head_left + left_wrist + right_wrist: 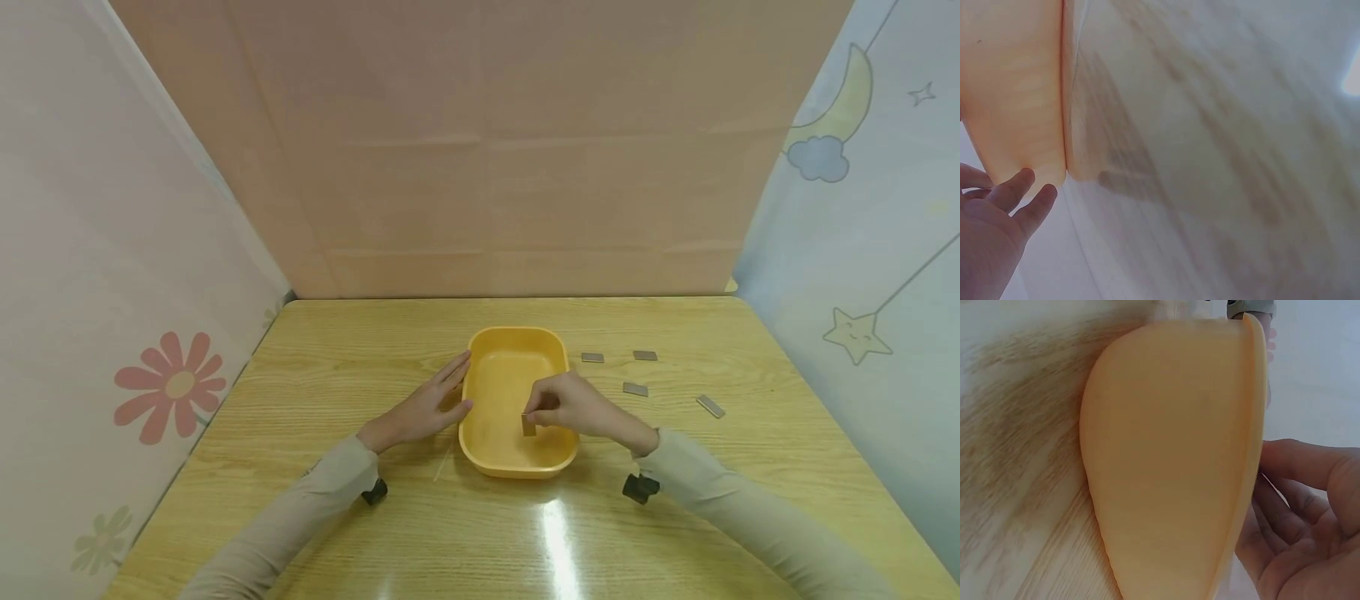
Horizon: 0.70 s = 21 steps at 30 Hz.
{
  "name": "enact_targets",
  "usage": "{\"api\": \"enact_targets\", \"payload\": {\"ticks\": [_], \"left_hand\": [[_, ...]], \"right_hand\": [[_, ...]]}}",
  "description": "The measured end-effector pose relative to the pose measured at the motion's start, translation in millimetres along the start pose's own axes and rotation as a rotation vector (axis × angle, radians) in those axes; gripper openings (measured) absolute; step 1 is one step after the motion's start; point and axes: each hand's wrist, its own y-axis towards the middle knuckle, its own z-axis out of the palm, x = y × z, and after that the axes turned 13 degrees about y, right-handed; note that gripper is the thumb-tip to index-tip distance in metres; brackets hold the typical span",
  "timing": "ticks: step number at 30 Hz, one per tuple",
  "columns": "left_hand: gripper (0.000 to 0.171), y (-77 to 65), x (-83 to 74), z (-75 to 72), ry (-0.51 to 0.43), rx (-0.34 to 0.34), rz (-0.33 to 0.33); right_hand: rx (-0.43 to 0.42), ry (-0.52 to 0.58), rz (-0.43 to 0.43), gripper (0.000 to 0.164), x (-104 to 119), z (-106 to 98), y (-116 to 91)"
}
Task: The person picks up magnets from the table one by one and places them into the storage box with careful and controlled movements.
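Head view, work of two hands at a basin. The right hand pinches a rectangular tile between thumb and fingertips, the tile hanging on edge within the outline of the yellow plastic basin; whether its lower edge meets the floor cannot be told. In the right wrist view the basin's outer wall hides the tile, and the thumb lies close to the rim. The left hand lies at the opposite long side, fingers extended and spread, thumb apart, holding nothing; its fingertips reach the rim. Beyond the right wall, on the wood-grain table, lie four further tiles: an inner tile nearest the basin, a far tile roughly in line with it, a middle tile closer to the person, and an outermost tile set aslant.

Likely faults, by judgement: the pinch covers only the tile's upper end, so a slight loosening could let it twist or drop flat. The basin appears light; should the right forearm, which crosses the near right rim, press on it, the basin could slide or tip, since the left fingers seem to brace only one side.
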Motion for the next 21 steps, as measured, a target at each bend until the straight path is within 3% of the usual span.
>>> {"api": "enact_targets", "payload": {"ticks": [11, 21], "left_hand": [[0.076, 0.8, -1.2, 0.2, -0.008, 0.003, -0.014], [0.075, -0.2, -1.6, -1.4, -0.016, 0.017, -0.012]], "right_hand": [[0.028, 0.074, 0.038, 0.001, 0, 9, 3], [0.074, 0.042, 0.017, 0.005, -3, 17, 14]]}}
